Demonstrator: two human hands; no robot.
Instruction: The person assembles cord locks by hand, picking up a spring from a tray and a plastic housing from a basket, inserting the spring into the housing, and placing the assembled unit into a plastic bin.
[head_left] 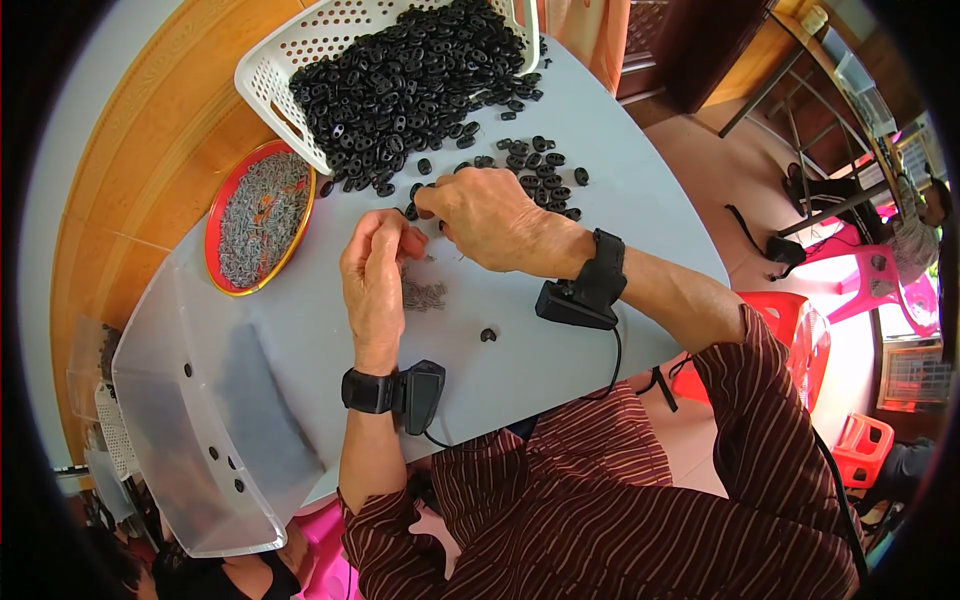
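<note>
Apparently touching black part (415, 191) near basket (257, 73) with right hand (487, 219); cannot tell whether pinching it. Holding left hand (375, 277) curled beside pins (426, 295) on table (610, 140); cannot tell whether gripping anything. Could scatter pins by brushing them, or drop part by pinching too loosely

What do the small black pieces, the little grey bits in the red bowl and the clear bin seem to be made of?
Small black pieces: probably molded plastic, semi-glossy, since they catch soft highlights.
Little grey bits: perhaps metal, dull silvery; too small to be sure.
Clear bin: likely plastic, smooth, since its walls look translucent and faintly shiny.
</note>
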